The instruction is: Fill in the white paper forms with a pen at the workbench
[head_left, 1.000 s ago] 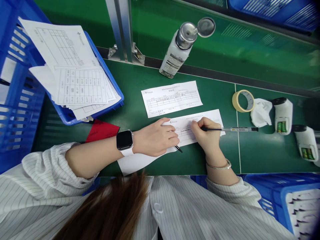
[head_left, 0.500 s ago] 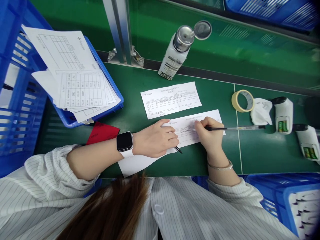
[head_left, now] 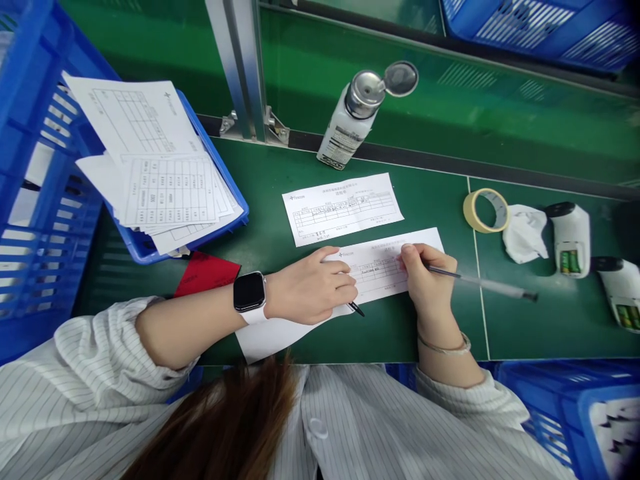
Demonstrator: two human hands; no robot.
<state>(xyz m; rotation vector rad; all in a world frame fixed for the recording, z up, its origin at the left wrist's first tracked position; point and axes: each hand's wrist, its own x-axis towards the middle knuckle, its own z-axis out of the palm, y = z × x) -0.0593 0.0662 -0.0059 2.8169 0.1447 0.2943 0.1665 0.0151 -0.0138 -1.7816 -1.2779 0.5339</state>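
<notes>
My right hand (head_left: 431, 280) is closed round a pen (head_left: 480, 281) over the right part of a printed form (head_left: 375, 272). The pen slants out to the right, and its writing tip is hidden by my fingers. My left hand (head_left: 315, 287) lies on the left part of that form, with its thumb apart from the fingers. A black pen cap or tip (head_left: 357, 309) pokes out beneath my left fingers; the rest of it is hidden. Just above lies a second form (head_left: 345, 208) with handwriting in its table. Another white sheet (head_left: 273, 337) shows under my left wrist.
A white bottle (head_left: 345, 130) with its metal lid open stands at the back. Tape (head_left: 486, 211), crumpled tissue (head_left: 524, 233) and two white devices with batteries (head_left: 571, 243) lie right. Left are a blue tray (head_left: 240, 223) of papers, a red piece (head_left: 207, 273) and a blue crate (head_left: 60, 200).
My right hand has moved slightly right along the form, and the pen's rear end has swung down toward me. The whole view has shifted a little. My left hand stays on the paper.
</notes>
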